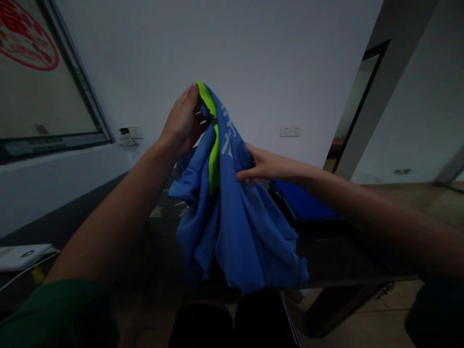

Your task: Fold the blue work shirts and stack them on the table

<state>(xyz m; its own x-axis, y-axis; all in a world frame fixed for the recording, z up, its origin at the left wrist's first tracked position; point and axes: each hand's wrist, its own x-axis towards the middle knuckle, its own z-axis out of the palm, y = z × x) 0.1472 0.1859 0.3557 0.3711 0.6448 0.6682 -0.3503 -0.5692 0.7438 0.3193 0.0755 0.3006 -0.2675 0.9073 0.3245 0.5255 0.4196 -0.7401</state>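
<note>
A blue garment (235, 217) with bright yellow-green trim and white printed characters hangs in loose folds in front of me. My left hand (184, 116) grips it at its highest point, thumb and fingers closed by the yellow-green edge. Lower down on the other side, my right hand (259, 166) has its thumb on the blue cloth; the other fingers are partly hidden behind the fabric. The garment's lower edge drapes in front of a dark table.
Behind the garment, a blue flat-topped item (304, 200) lies on the dark table (337, 261). A white device (25, 256) with a cable is at the far left. Wall sockets (290, 131) are on the wall ahead, a window (47, 96) at left.
</note>
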